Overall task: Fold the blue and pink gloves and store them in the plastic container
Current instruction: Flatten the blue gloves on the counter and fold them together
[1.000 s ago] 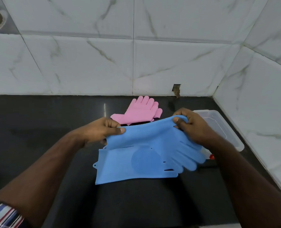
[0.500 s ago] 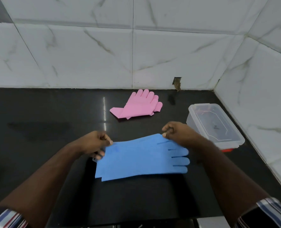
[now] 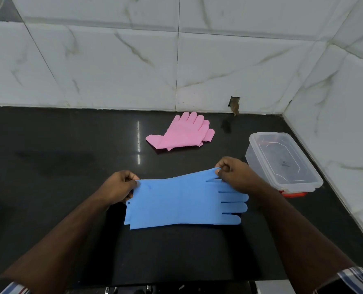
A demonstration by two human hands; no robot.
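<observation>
At 6 o'clock of centre on glossy black stone surface [image 3: 49, 145]: pair of flat blue silicone gloves [image 3: 176, 202], stacked one on the other, cuffs toward 9 o'clock, fingers toward 3 o'clock, lower layer showing as a stepped edge at the cuff end. Laid out full length; no fold yet visible.

Left hand [image 3: 119, 188]: at 9 o'clock end of blue gloves, fingers curled, pinching the cuff edge near its far corner.

Right hand [image 3: 238, 177]: at 2 o'clock corner of blue gloves, thumb and fingertips pinching the uppermost glove finger, lifting it slightly off the rest.

At 12 o'clock, well apart from blue gloves, near white marble-patterned tiled wall [image 3: 112, 60]: pair of pink silicone gloves [image 3: 182, 132], lying flat, fingers toward the wall, cuff end apparently turned under at an angle; whether this counts as a finished fold cannot be told.

At 3 o'clock, near the corner wall: clear rectangular plastic container [image 3: 282, 164], translucent lid seated on top, red-orange part showing at its near base. No glove inside, as far as can be seen through the plastic.

Progress, as judged: early. Blue gloves aligned, awaiting fold. Left to do: folding blue pair, checking or completing pink pair, removing lid, placing both pairs inside.
</observation>
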